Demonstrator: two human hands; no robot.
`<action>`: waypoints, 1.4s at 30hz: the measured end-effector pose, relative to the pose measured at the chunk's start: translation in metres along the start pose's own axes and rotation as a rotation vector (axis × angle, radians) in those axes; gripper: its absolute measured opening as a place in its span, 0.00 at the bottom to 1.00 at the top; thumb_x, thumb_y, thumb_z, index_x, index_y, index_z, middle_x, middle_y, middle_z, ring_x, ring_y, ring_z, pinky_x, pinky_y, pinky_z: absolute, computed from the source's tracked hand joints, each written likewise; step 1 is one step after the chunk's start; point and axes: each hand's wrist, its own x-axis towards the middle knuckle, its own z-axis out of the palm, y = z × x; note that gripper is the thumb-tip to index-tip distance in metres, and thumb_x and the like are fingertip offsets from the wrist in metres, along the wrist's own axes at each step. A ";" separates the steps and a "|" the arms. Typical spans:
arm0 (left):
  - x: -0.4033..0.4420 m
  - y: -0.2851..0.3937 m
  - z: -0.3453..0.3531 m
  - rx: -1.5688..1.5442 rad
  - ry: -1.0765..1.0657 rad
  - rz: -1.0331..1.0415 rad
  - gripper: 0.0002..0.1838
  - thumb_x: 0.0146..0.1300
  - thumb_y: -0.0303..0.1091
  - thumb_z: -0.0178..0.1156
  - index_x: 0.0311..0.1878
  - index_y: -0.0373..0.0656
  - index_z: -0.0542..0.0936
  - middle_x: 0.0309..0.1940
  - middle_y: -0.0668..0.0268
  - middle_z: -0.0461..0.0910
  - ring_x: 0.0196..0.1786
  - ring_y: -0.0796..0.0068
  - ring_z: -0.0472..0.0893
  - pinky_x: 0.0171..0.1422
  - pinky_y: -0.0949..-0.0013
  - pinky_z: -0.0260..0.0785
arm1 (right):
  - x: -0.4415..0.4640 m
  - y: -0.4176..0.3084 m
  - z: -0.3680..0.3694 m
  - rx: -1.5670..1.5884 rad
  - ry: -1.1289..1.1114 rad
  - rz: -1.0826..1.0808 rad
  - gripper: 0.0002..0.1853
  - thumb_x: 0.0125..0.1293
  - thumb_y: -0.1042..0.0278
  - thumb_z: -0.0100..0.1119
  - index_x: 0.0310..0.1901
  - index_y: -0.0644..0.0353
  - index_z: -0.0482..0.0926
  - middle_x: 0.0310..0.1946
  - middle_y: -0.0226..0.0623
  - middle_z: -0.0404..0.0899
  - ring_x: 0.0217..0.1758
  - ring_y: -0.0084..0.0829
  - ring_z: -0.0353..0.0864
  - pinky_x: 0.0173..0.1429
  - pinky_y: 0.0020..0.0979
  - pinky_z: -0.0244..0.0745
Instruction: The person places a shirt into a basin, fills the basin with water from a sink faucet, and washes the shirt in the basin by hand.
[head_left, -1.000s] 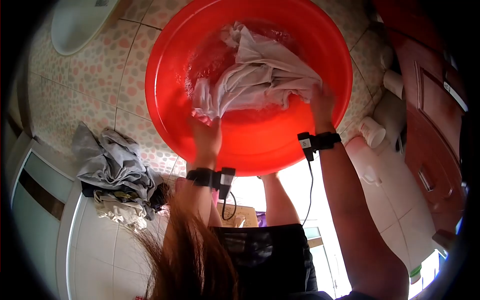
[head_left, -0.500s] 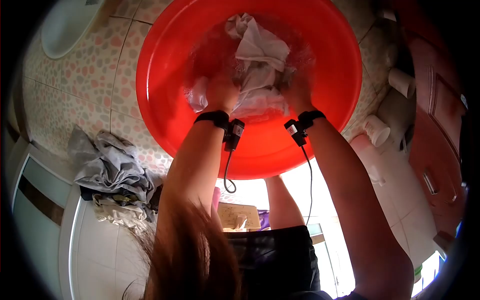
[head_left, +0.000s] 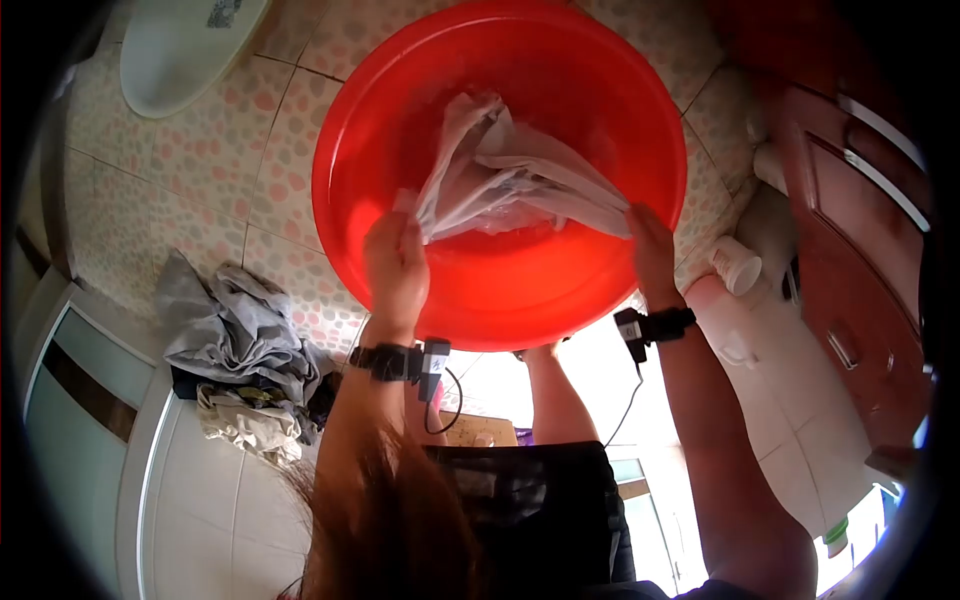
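Note:
A wet, pale garment point(head_left: 520, 165) is stretched across the big red basin point(head_left: 510, 300), its middle sagging toward the water. At the basin's left side, my left hand point(head_left: 397, 262) is closed on one end of the cloth. My right hand point(head_left: 652, 245) grips the other end near the right rim, where the fabric is drawn into a narrow bunch. The fingertips of both hands are partly hidden by cloth and blur. Each wrist wears a black strap with a small cabled box.
A heap of grey clothes point(head_left: 240, 320) with cream cloth point(head_left: 250, 425) lies on the left floor. A pale oval basin point(head_left: 185, 55) stands upper left. White cups point(head_left: 735, 265) lie by the red cabinet point(head_left: 850, 240) at right. A small wooden stool point(head_left: 480, 430) is below.
Both hands have come up out of the water and moved apart toward me, lifting the garment and pulling it wide between them. The camera view has shifted slightly.

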 end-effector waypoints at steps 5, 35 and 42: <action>-0.006 0.030 -0.032 -0.203 0.164 0.052 0.06 0.58 0.26 0.54 0.28 0.35 0.69 0.21 0.63 0.67 0.25 0.72 0.66 0.32 0.73 0.60 | -0.021 -0.033 -0.039 0.196 0.092 -0.070 0.11 0.64 0.71 0.47 0.40 0.69 0.76 0.40 0.36 0.75 0.45 0.26 0.71 0.54 0.26 0.63; 0.001 -0.043 0.102 -0.604 -0.486 -1.013 0.26 0.62 0.54 0.52 0.57 0.47 0.68 0.42 0.65 0.72 0.43 0.71 0.75 0.45 0.62 0.72 | 0.081 0.043 0.132 -0.621 0.158 0.049 0.50 0.50 0.49 0.64 0.68 0.55 0.43 0.65 0.50 0.48 0.66 0.51 0.52 0.66 0.44 0.53; 0.017 -0.053 0.127 -0.938 -0.455 -1.040 0.23 0.62 0.55 0.52 0.56 0.55 0.68 0.44 0.73 0.71 0.43 0.78 0.72 0.44 0.68 0.69 | 0.039 0.031 0.109 -0.248 -0.264 -0.032 0.25 0.52 0.67 0.59 0.53 0.64 0.69 0.44 0.47 0.75 0.48 0.45 0.75 0.52 0.37 0.69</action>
